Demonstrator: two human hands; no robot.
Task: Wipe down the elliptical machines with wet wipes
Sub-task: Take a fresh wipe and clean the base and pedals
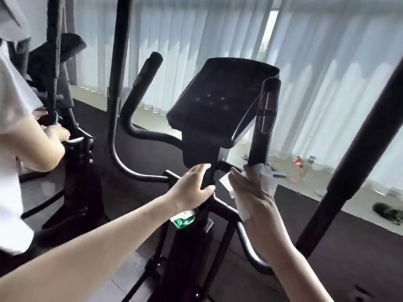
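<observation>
Handlebar point(265, 118) rises upright from your right hand point(250, 192), which wraps the wipe point(267, 179) round its base; your left hand point(189, 186) clasps the post point(200, 153).

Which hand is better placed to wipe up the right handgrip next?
Right. The right hand holds the wet wipe against the base of that handgrip; the left hand grips the console post, away from it.

White vertical blinds point(196, 40) are hung across the window from 10 to 2 o'clock, and daylight is admitted through them (a narrow gap point(269, 29) is seen at 1 o'clock). At 3 o'clock a pale ledge point(340, 199) carries a spray bottle point(298, 171). Dark flooring point(349, 247) is laid below.
</observation>
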